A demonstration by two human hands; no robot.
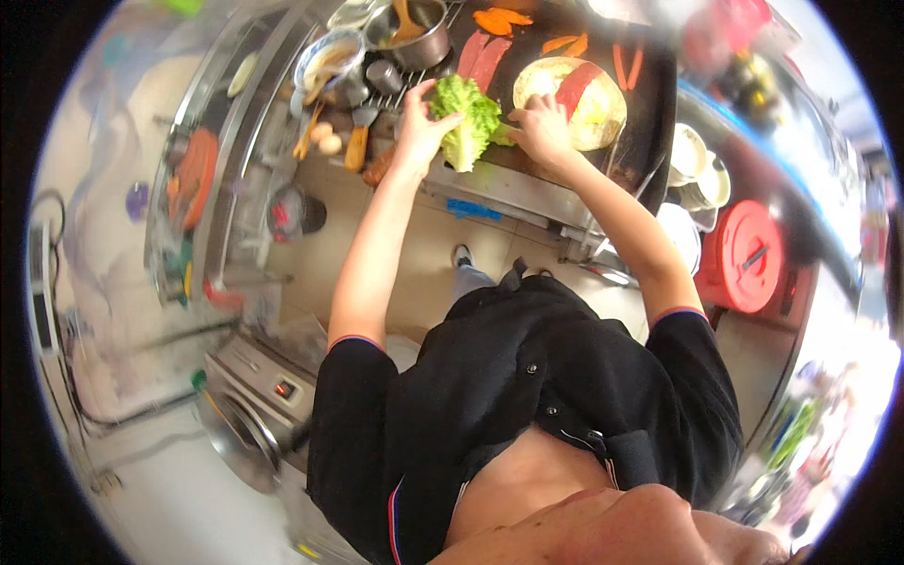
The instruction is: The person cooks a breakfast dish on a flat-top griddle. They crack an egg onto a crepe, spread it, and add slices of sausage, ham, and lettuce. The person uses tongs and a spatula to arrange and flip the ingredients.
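A green lettuce leaf (462, 120) is pinched between the thumb and fingers of my left hand (424, 134), above the front edge of the griddle. My right hand (545, 131) reaches over the near left edge of a round flatbread (607, 116), close to the meat strip (580, 83) lying across it; a small piece of green leaf shows at its fingers. Whether the fingers grip that piece is hard to tell. Pale yellow filling lies on the flatbread. Two more meat strips (487, 60) and orange slices (498, 21) rest on the dark griddle (653, 85).
Left of the griddle are a metal pot (424, 53), a patterned bowl (328, 60), a wooden-handled scraper (359, 145) and eggs (329, 144). At the right stand a red lidded bucket (745, 254) and white bowls (688, 155). A metal ledge (508, 191) borders the griddle.
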